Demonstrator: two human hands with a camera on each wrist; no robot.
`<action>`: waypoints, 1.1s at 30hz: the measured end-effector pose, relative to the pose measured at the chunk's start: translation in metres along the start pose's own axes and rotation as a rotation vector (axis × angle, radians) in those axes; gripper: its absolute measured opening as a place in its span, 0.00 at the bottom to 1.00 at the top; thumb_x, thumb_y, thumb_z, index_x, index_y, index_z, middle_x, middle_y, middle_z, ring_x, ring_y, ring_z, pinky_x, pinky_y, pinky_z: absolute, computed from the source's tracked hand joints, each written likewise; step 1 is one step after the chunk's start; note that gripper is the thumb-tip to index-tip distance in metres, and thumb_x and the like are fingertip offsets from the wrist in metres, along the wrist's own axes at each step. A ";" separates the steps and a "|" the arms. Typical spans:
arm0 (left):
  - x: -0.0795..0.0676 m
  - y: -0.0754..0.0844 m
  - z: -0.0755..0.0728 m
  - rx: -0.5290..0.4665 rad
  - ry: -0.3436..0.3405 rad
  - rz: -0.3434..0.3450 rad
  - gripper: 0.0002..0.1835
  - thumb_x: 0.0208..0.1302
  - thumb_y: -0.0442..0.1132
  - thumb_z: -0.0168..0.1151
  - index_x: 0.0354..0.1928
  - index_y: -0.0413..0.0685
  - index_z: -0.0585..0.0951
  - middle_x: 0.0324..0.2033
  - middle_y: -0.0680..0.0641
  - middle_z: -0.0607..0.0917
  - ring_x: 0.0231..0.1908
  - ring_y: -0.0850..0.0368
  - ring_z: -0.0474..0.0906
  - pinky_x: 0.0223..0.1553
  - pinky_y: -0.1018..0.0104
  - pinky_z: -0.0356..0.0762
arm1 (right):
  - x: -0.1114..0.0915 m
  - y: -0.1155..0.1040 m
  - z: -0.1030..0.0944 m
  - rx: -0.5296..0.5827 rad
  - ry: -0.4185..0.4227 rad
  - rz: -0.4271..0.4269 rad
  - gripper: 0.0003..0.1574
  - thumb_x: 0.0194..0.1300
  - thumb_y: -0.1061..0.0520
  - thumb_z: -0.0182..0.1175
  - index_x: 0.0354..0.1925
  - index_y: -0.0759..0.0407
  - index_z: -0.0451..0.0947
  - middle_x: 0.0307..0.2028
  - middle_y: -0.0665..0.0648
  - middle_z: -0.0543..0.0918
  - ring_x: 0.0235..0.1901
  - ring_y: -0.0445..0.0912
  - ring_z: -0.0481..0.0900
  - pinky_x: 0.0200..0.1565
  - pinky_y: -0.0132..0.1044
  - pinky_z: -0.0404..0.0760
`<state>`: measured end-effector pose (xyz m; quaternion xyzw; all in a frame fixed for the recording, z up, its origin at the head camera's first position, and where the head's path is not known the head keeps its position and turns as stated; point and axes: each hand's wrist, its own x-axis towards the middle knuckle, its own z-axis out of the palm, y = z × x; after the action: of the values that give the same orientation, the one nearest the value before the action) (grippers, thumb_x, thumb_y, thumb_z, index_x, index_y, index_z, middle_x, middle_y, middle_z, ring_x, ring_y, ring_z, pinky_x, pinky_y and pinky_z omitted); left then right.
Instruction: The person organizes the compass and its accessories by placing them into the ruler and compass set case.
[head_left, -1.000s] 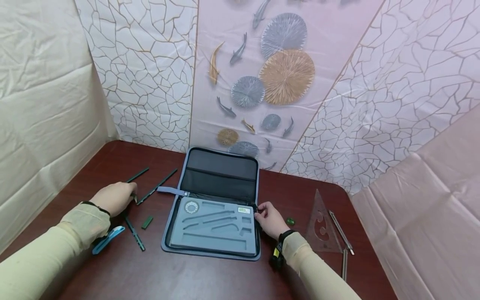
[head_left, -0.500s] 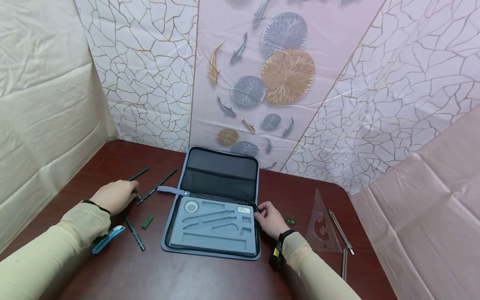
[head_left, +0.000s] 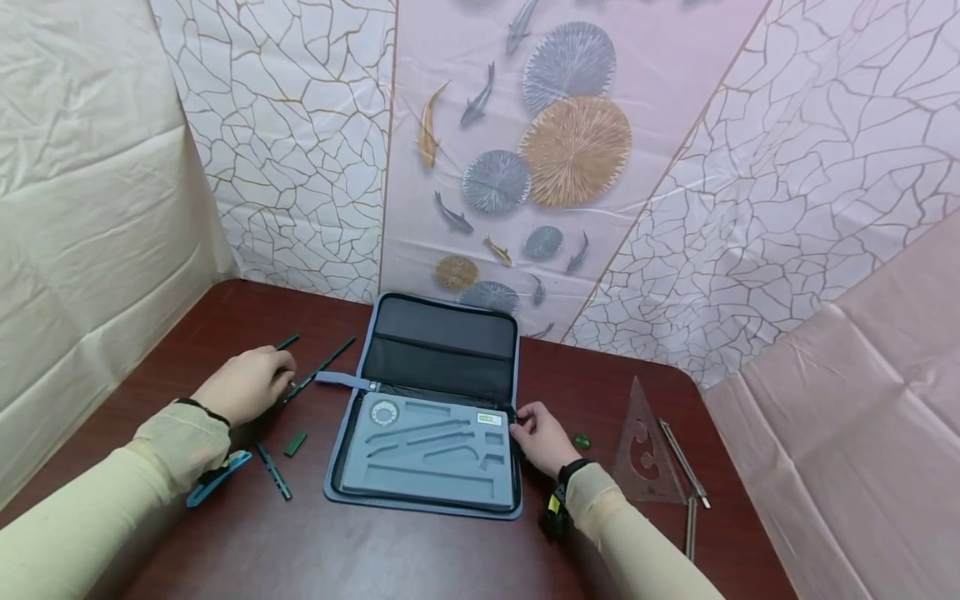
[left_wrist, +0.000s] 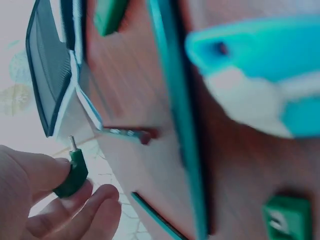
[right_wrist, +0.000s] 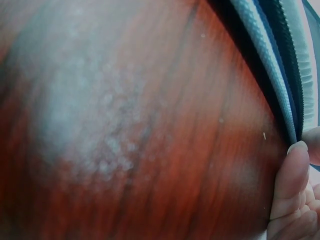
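My left hand [head_left: 251,385] is over the left of the table, and in the left wrist view it pinches a small green piece [left_wrist: 75,175] with a short metal pin sticking out. Fingers hide this piece in the head view. A zip case [head_left: 442,333] lies open in the middle, its grey foam insert [head_left: 356,479] showing cut-out recesses and a white dial. On the case's right edge, my right hand [head_left: 543,440] pinches the rim between thumb and finger. Dark green rods [head_left: 330,358] lie just beyond the left hand.
Near the left wrist are a blue-handled tool [head_left: 217,479], a green bar [head_left: 296,443] and a green slotted strip [head_left: 273,471]. To the right lie a clear set square [head_left: 637,425], metal rods [head_left: 682,462], a small green piece [head_left: 581,441] and a black-and-yellow object [head_left: 553,517].
My left hand has risen and shifted right, away from the slotted strip, carrying the small green piece. The right hand stays on the case's edge.
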<state>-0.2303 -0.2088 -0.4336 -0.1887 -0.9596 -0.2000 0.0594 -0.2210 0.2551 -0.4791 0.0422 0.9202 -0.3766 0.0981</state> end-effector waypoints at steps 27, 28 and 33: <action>0.039 0.137 0.061 -0.045 -0.096 0.292 0.04 0.63 0.33 0.64 0.38 0.44 0.80 0.31 0.49 0.81 0.32 0.56 0.79 0.32 0.61 0.77 | 0.011 0.002 -0.014 0.192 -0.119 0.025 0.13 0.67 0.57 0.62 0.46 0.59 0.71 0.25 0.59 0.78 0.22 0.50 0.77 0.26 0.40 0.80; 0.040 0.143 0.066 -0.048 -0.090 0.313 0.03 0.62 0.33 0.64 0.37 0.44 0.80 0.30 0.49 0.81 0.32 0.56 0.80 0.32 0.61 0.77 | 0.012 0.002 -0.014 0.191 -0.122 0.036 0.13 0.67 0.56 0.62 0.46 0.59 0.71 0.25 0.58 0.78 0.22 0.49 0.77 0.26 0.40 0.80; 0.043 0.170 0.090 -0.051 -0.099 0.375 0.01 0.62 0.31 0.62 0.35 0.43 0.80 0.28 0.49 0.80 0.32 0.55 0.80 0.32 0.60 0.78 | 0.014 0.003 -0.014 0.164 -0.116 0.059 0.11 0.68 0.56 0.61 0.45 0.58 0.71 0.25 0.58 0.77 0.22 0.49 0.78 0.27 0.40 0.80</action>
<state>-0.2075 -0.0131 -0.4465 -0.3751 -0.9041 -0.2000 0.0437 -0.2362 0.2673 -0.4744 0.0553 0.8775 -0.4493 0.1587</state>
